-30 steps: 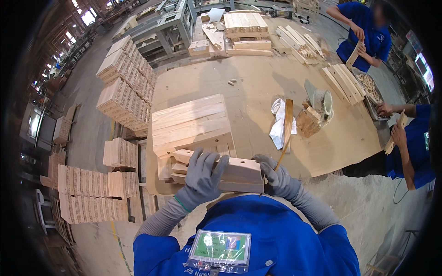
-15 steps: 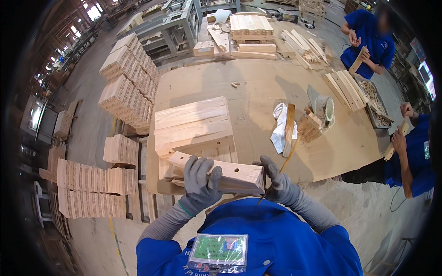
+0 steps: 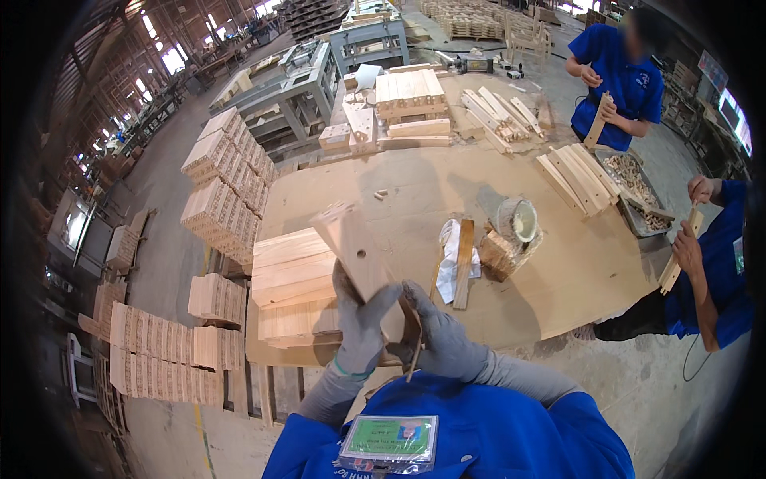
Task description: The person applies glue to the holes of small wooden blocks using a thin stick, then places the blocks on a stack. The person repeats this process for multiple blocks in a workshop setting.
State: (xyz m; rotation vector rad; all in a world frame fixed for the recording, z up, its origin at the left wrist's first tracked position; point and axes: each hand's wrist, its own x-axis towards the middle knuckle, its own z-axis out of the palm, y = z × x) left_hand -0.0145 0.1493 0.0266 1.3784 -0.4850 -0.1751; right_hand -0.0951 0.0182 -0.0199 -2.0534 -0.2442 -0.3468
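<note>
- The board (image 3: 369, 273) is above the near edge of the counter (image 3: 558, 279), in front of the person's chest, held off the surface and tilted, its far end leaning left.
- It is pale, bare wood with a smooth broad face, longer than wide and straight-sided.
- One dark, round hole (image 3: 361, 255) marks that face, toward the far half.
- More small holes seem to dot the far end, but blur softens that end too much to count them.
- Its near right side falls into shadow and looks darker brown; whether this is the same piece or a second one cannot be told.
- The left hand (image 3: 359, 323), in a grey glove, holds the board along its left and near side, fingers closed against the wood.
- The right hand (image 3: 449, 342), gloved likewise, has its fingers narrowed around a thin brown stick (image 3: 412, 366) just beside the board's near end; whether they also press on the board cannot be told.
- Left of the board, a stack (image 3: 289, 275) of similar pale pieces lies on the counter.
- Right of it, a brown strip (image 3: 463, 267) rests on a white cloth (image 3: 448, 275).
- Farther right, a round cup (image 3: 523, 222) sits against a rough block (image 3: 501, 255).
</note>
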